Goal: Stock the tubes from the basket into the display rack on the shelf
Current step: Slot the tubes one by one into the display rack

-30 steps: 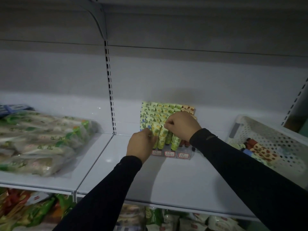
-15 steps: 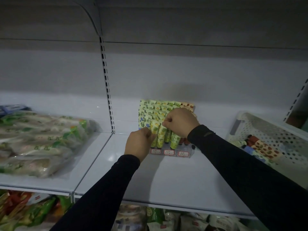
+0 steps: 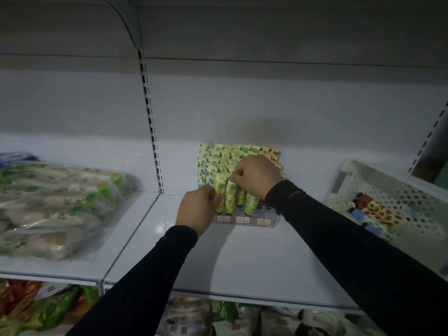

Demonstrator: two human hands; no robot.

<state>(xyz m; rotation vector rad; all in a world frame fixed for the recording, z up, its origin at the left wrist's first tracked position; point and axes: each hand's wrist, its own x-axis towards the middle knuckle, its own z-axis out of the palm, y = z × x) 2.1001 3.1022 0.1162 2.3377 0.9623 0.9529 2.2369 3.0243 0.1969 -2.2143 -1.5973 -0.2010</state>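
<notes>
At the far left of the frame, clear bags of packaged food [image 3: 51,204] lie in a pile on the left shelf board [image 3: 80,267]. A slotted metal upright [image 3: 151,122] runs down the back wall and meets the shelf just right of them.

Below the centre, the left hand [image 3: 197,208] reaches up from a black sleeve [image 3: 150,275]. Its fingers are curled and they pinch the front-left tube [image 3: 221,190], a yellow-green one with a fruit print, near its upper part.

In the centre of the frame the clear display rack [image 3: 244,220] stands on the white shelf [image 3: 242,263], close to the back wall. Red-framed labels are on its front edge, but the writing is too small to read. Rows of green and yellow tubes [image 3: 225,154] stand upright in it, with a few orange-brown ones at the right side.

The right hand [image 3: 258,175] is just right of the left hand and a little higher. It is clenched, knuckles up, and its fingertips grip the top edge of another green tube [image 3: 230,195] in the front row. The two hands are near each other but do not touch.

At the right edge, the white perforated basket [image 3: 397,190] sits on the same shelf, well apart from the rack. Several tubes lie flat inside it, among them a spotted orange-brown tube [image 3: 380,212] and a blue one [image 3: 363,218].
</notes>
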